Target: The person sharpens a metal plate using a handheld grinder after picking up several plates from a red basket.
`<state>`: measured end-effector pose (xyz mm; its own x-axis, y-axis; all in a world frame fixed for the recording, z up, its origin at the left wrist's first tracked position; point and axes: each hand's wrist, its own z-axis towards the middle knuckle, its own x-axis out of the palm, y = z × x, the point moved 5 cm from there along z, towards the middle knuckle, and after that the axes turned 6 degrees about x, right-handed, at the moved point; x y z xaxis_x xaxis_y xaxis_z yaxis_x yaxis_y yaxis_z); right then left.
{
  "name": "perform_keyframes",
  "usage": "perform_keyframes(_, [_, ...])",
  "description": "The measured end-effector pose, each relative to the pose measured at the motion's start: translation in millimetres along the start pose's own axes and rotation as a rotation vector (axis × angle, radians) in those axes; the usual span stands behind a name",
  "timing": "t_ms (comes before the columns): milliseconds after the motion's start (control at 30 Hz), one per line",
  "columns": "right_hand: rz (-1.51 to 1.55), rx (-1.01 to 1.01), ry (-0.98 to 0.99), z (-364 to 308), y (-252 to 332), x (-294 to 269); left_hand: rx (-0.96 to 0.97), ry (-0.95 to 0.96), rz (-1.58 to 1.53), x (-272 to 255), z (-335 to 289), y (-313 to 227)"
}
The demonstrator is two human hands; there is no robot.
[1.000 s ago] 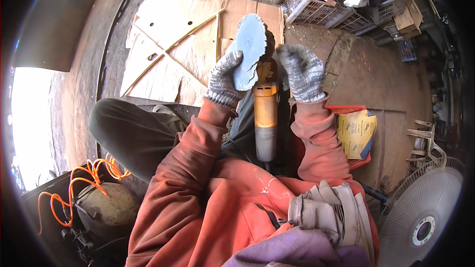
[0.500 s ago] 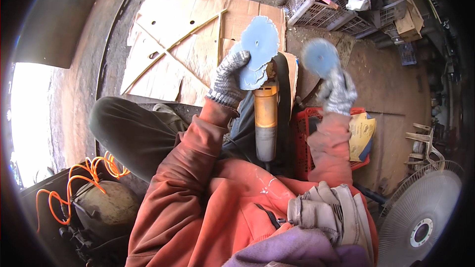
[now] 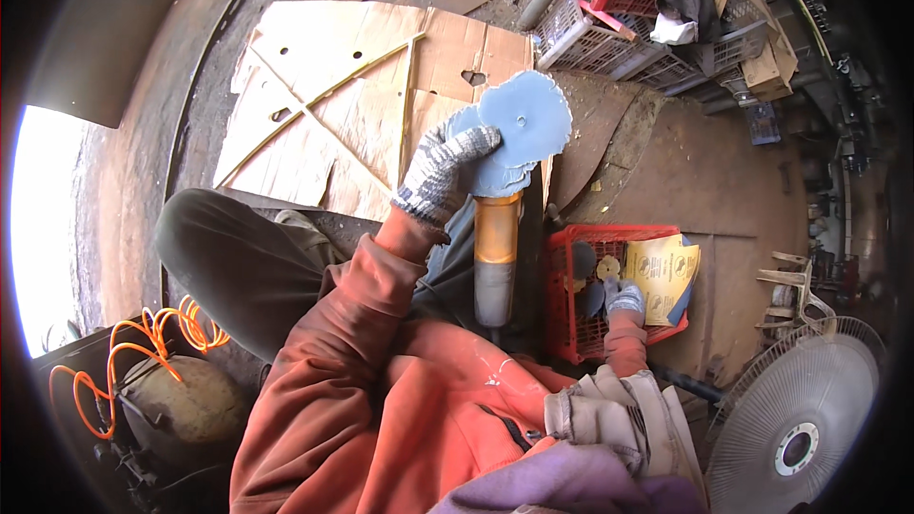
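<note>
My left hand [image 3: 447, 167], in a grey-and-white knit glove, is closed on a few blue sanding discs [image 3: 526, 124] with ragged edges. They are fanned out, and one shows a small hole in its middle. Just below them an angle grinder [image 3: 494, 257], orange and grey, lies between my legs, its head hidden by the discs. My right hand [image 3: 625, 298], gloved too, reaches down into a red plastic crate [image 3: 562, 333]. Next to its fingers is a small blue disc [image 3: 591, 299]; whether they still grip it cannot be made out. A tan round disc [image 3: 607, 267] lies just beyond.
Yellow printed sandpaper sheets [image 3: 662, 271] stick out of the crate. Cardboard [image 3: 324, 67] with thin strips on it lies ahead. Stacked plastic baskets [image 3: 590, 38] stand at the far right. A fan [image 3: 809, 419] is near right; an orange coiled hose [image 3: 152, 333] hangs near left.
My right hand has come down and nearer with the small blue disc, from above the floor into the red crate. My left hand has lowered its discs slightly and turned them.
</note>
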<state>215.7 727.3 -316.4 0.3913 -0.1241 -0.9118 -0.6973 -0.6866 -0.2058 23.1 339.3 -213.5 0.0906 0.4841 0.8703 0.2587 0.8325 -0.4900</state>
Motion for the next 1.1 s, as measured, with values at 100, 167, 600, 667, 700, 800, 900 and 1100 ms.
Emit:
perform_keyframes(100, [-0.178, -0.76, -0.798, -11.1, 36.0, -61.4, -0.034, -0.006, 0.054, 9.4, 9.7, 20.7])
perform_keyframes(167, [1.386, -0.311, 0.109, -26.0, 96.2, -110.3, -0.004, 0.011, 0.078, 3.1, 9.7, 16.7])
perform_keyframes(600, [1.396, -0.789, -0.039, -89.4, 236.6, -197.3, 0.025, -0.09, -0.12, -16.8, 14.9, 27.8])
perform_keyframes(667, [1.448, -0.738, -0.095, -86.8, 230.5, -197.2, 0.02, -0.089, -0.095, -16.7, 15.5, 27.0])
perform_keyframes(700, [1.526, -0.633, 0.008, -85.2, 225.6, -193.4, 0.034, -0.071, -0.08, -14.9, 15.3, 26.6])
perform_keyframes(800, [1.593, -0.658, 0.026, -88.0, 220.9, -195.5, 0.09, -0.067, 0.045, -24.2, 17.4, 29.0])
perform_keyframes(900, [1.446, -0.86, -0.104, -108.3, 230.1, -207.4, 0.072, -0.096, 0.123, -22.2, 19.4, 32.6])
perform_keyframes(1100, [1.107, -1.041, -0.232, -123.8, 251.9, -195.6, -0.012, -0.01, -0.162, 13.9, 6.2, 16.4])
